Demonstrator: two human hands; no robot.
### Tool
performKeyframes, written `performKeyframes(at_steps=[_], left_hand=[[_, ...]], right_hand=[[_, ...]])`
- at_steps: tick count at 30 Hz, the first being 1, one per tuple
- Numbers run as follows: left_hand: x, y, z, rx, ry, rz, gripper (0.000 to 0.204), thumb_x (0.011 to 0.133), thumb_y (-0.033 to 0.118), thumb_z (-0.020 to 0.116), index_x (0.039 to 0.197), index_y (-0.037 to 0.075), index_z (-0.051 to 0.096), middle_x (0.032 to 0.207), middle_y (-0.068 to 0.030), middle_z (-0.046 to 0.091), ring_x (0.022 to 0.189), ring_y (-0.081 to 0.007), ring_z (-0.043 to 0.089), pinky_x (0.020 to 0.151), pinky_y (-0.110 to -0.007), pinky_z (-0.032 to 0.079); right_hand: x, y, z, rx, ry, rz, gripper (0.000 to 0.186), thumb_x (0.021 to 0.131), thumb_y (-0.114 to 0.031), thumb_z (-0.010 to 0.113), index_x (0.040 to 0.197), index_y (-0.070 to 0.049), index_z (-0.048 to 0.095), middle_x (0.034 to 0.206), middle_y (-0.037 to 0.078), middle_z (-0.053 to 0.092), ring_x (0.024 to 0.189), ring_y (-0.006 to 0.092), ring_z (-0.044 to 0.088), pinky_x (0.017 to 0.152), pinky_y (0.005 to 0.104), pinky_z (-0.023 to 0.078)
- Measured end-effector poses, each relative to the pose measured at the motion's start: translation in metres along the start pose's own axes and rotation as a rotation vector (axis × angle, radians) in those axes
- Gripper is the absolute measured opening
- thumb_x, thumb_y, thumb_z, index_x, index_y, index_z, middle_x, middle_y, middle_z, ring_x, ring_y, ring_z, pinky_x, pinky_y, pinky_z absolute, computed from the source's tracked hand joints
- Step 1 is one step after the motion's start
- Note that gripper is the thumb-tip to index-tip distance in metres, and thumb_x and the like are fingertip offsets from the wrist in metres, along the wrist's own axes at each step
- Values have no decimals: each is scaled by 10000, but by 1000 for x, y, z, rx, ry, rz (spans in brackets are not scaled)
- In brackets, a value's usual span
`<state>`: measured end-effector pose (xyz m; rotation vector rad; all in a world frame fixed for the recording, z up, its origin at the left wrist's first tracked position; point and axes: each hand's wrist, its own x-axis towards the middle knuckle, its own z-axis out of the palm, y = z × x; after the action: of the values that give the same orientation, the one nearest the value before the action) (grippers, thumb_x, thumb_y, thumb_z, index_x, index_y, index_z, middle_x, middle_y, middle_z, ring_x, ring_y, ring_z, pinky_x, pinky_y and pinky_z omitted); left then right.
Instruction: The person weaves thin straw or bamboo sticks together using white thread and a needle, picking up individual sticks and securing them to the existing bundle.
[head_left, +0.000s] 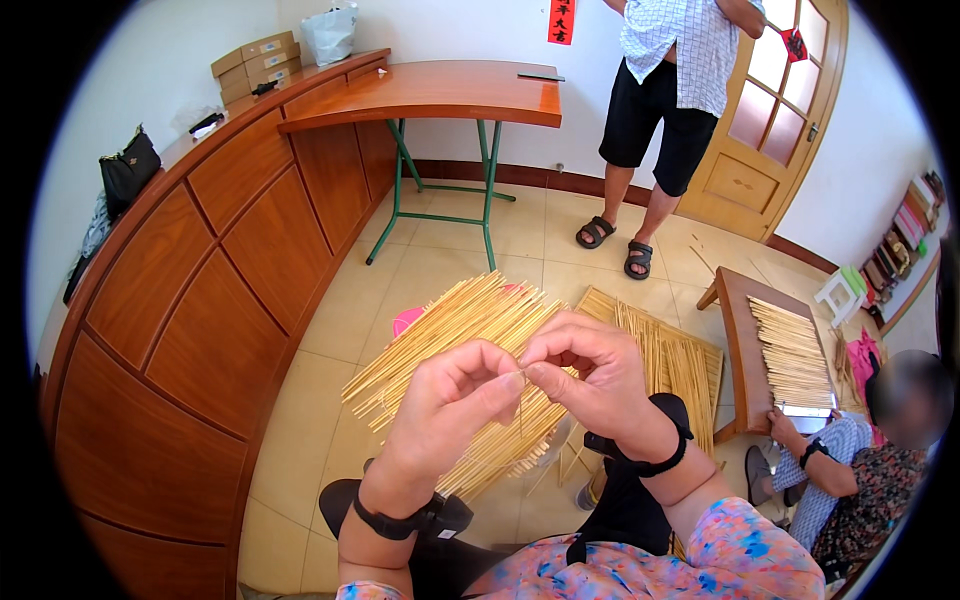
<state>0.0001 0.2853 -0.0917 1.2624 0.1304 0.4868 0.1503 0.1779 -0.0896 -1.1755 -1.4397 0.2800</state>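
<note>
My left hand [445, 405] and my right hand [590, 375] meet in front of me, thumbs and fingertips pinched together. Between the tips runs a thin strand, too fine to tell its kind; a short length seems to hang below. Just under both hands lies a wide layer of thin yellow straw-like stalks [440, 345], side by side on a slant. The hands and wrists cover its middle and part of its near edge. Bright pink surface [405, 320] shows at its far left side, mostly hidden by the stalks.
More stalks [685, 370] lie on a flat woven tray [715, 375] to the right. Beyond it, a seated person [850, 490] touches a low wooden bench [740, 310] bearing stalks. Another person [660, 120] stands ahead, near a folding table [440, 90]. A curved wooden counter [190, 320] runs along the left.
</note>
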Motion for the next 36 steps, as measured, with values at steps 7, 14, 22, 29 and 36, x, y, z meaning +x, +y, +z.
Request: performKeyframes(at_steps=[7,14,22,29,36], left_hand=[[0,-2,-3,-34,-18,-30,109,918,121,592,910,13,580,746,7,572,674,-53,520,636,-198,429],[2,-2,-4,-100,-44,-46,121,916,143,600,900,24,588,741,5,577,670,-60,523,639,-204,421],[4,-4,-3,-146,-30,-32,118,917,110,592,935,-6,597,817,-22,599,695,-81,551,679,-217,449],[9,-5,3,586,160,513,236,761,-74,679,978,-13,610,903,-59,570,775,-123,563,700,-232,462],[8,-10,-1,469,141,657,154,780,-43,685,924,1,655,904,-78,587,759,-126,584,692,-243,476]], right_hand=[[-2,3,2,386,68,302,126,848,-35,647,964,-2,611,801,2,586,654,56,560,606,209,461],[2,0,-3,323,-4,147,247,807,6,630,1054,-2,615,894,47,588,640,58,554,588,201,446],[1,-2,3,566,-23,316,115,876,-83,661,938,5,622,891,26,601,607,67,532,595,236,468],[-2,16,3,1014,35,563,160,902,-196,653,908,-38,627,762,-8,587,561,47,444,581,230,458],[-10,13,14,913,-9,483,176,869,-188,697,898,-20,651,754,4,592,591,64,513,548,213,442]])
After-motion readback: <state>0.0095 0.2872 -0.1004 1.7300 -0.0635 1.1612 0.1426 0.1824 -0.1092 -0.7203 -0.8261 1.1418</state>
